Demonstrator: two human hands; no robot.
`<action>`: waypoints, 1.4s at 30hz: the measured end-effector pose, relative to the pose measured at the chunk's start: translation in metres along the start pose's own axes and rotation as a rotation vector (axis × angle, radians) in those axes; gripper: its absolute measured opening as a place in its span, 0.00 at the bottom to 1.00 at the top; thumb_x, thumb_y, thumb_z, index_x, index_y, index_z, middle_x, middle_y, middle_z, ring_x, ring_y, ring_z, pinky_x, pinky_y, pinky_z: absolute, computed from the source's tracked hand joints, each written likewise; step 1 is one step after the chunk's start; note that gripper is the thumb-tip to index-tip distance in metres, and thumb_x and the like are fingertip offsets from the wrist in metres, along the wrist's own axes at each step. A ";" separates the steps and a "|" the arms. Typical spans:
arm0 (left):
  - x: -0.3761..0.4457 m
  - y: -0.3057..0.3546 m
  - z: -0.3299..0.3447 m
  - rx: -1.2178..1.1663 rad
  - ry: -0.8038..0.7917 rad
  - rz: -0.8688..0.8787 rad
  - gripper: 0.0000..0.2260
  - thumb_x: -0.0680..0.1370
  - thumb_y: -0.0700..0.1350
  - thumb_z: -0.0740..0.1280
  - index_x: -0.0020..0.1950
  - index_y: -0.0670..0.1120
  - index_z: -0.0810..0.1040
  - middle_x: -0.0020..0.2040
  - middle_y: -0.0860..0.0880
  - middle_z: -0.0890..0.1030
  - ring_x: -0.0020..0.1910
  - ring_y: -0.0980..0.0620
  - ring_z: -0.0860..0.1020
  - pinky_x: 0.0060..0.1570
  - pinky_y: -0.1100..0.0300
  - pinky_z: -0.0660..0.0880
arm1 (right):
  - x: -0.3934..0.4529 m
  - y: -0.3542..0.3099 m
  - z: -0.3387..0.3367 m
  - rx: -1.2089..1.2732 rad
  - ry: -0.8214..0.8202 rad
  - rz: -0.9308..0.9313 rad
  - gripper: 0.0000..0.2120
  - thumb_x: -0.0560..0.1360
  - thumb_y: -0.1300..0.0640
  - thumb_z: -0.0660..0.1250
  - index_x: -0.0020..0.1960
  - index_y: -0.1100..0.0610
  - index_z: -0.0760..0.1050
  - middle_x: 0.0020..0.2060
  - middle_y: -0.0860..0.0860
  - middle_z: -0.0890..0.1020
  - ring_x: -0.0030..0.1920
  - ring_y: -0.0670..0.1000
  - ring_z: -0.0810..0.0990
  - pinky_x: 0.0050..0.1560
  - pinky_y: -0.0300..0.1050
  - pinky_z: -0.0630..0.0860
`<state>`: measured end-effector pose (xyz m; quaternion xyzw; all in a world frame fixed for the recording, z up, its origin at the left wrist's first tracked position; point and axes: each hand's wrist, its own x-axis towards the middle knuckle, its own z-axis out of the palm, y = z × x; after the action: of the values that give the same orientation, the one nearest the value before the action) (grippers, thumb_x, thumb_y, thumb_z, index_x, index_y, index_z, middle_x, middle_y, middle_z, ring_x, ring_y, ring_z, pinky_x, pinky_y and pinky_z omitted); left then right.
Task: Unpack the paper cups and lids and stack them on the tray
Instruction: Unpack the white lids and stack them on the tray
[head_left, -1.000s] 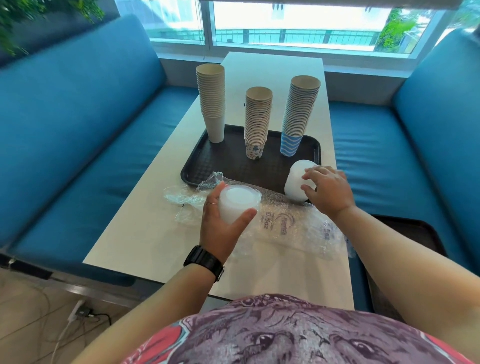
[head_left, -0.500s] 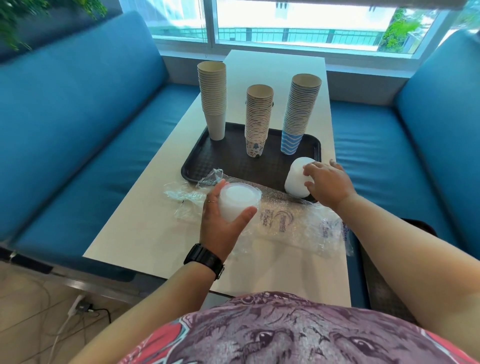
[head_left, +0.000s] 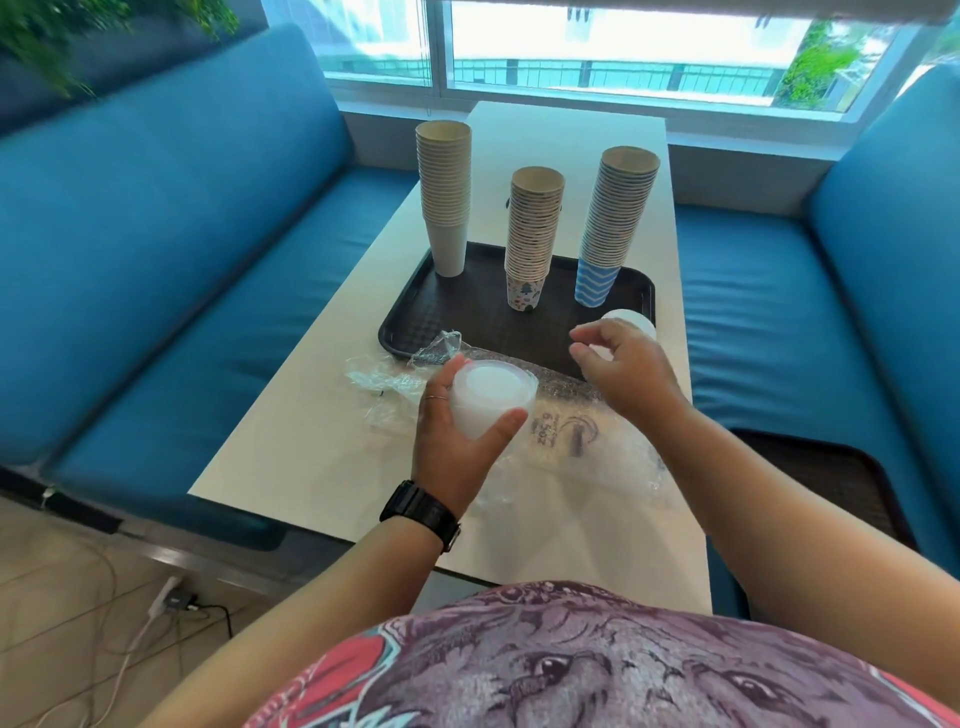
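Note:
Three tall stacks of paper cups stand on the dark brown tray (head_left: 431, 317): a plain white stack (head_left: 445, 197) at the left, a patterned stack (head_left: 533, 239) in the middle and a blue-striped stack (head_left: 613, 223) at the right. My left hand (head_left: 457, 426) grips a stack of white translucent lids (head_left: 493, 397) above the table. My right hand (head_left: 623, 369) hovers with fingers loosely curled and holds nothing. Just behind it, a second stack of white lids (head_left: 631, 321) sits at the tray's near right corner, partly hidden by the hand.
Crumpled clear plastic wrappers (head_left: 582, 441) lie on the white table (head_left: 311, 431) in front of the tray. Blue padded benches (head_left: 182, 270) flank the table on both sides. A second dark tray (head_left: 831, 478) lies on the right bench. A window is behind the table.
My right hand has let go of the lid stack at the tray's right corner and drawn back toward the left hand. The left hand still holds its lids.

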<state>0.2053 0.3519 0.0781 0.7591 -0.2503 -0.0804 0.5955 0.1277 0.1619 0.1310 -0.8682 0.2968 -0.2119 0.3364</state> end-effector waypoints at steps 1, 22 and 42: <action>-0.001 0.000 0.000 0.004 -0.004 0.003 0.41 0.63 0.66 0.71 0.73 0.53 0.65 0.69 0.52 0.70 0.66 0.52 0.71 0.66 0.50 0.72 | -0.005 -0.008 0.001 0.054 -0.027 0.013 0.10 0.78 0.54 0.67 0.57 0.53 0.80 0.53 0.46 0.79 0.52 0.44 0.77 0.46 0.30 0.68; -0.010 0.010 -0.004 0.032 -0.047 0.110 0.37 0.66 0.65 0.71 0.71 0.67 0.57 0.62 0.70 0.63 0.61 0.66 0.65 0.56 0.81 0.61 | -0.019 -0.040 0.009 0.440 -0.471 0.249 0.15 0.70 0.50 0.75 0.54 0.53 0.79 0.51 0.51 0.82 0.53 0.51 0.80 0.51 0.44 0.76; 0.000 0.002 0.000 -0.009 -0.030 0.038 0.35 0.63 0.67 0.70 0.67 0.56 0.67 0.62 0.53 0.73 0.60 0.57 0.73 0.61 0.61 0.71 | -0.010 -0.049 0.010 0.614 -0.335 0.273 0.08 0.70 0.64 0.74 0.49 0.57 0.80 0.42 0.52 0.83 0.40 0.45 0.80 0.36 0.33 0.73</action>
<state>0.2050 0.3516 0.0802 0.7502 -0.2729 -0.0817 0.5966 0.1442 0.2021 0.1574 -0.7021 0.2732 -0.0991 0.6501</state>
